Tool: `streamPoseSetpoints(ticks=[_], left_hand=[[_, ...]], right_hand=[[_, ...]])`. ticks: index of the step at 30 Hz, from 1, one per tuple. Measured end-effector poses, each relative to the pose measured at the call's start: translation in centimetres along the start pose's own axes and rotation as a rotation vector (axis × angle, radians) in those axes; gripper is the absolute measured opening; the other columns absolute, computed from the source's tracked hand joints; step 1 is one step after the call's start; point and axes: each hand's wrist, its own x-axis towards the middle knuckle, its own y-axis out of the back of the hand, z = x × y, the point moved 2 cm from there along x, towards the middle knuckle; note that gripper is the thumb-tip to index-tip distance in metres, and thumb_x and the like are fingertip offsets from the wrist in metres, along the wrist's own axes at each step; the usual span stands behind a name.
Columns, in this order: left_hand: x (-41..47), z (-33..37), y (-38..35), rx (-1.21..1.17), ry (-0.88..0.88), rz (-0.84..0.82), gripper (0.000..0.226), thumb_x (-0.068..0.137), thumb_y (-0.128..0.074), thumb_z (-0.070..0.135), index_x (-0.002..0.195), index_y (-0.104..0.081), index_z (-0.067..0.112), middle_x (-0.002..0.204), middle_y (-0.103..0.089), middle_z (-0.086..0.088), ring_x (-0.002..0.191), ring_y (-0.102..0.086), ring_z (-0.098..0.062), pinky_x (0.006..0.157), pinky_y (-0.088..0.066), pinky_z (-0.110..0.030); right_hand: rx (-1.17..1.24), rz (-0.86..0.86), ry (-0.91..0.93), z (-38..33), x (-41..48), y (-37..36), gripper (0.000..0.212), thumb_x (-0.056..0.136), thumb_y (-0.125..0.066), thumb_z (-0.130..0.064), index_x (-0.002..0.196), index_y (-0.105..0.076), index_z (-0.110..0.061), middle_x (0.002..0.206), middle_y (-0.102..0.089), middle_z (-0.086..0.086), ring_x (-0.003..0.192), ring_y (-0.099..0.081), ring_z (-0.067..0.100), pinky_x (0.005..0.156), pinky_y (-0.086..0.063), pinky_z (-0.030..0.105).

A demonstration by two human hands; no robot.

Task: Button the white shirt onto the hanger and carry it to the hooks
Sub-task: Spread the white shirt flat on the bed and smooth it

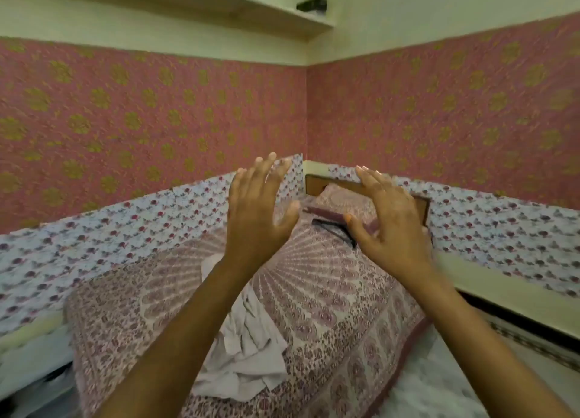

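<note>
Both hands, left (255, 208) and right (389, 219), are raised with fingers spread above the bed (329, 292); a crumpled white shirt (248, 351) and black hanger (332, 227) lie on it.

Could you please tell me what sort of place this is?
Most likely a small bedroom in a home: a bed with a patterned spread fills the corner, a pillow lies by its wooden headboard, and a crumpled white shirt lies on the spread.
</note>
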Motion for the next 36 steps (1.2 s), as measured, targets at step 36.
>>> streamPoseSetpoints(ticks=[36], left_hand=[[-6.3,-36.6,-38.2,0.079,0.621,-0.517,0.048,0.083,-0.042,0.04,0.124,-0.054,0.018,0.135,-0.051,-0.005,0.128,-0.044,-0.024,0.112,-0.024,-0.044]], right_hand=[[0.482,-0.699,-0.577,23.7,3.2,-52.4,0.057,0.085,-0.043,-0.043,0.138,-0.038,-0.021,0.14,-0.046,0.002,0.127,-0.041,0.013,0.105,-0.034,0.039]])
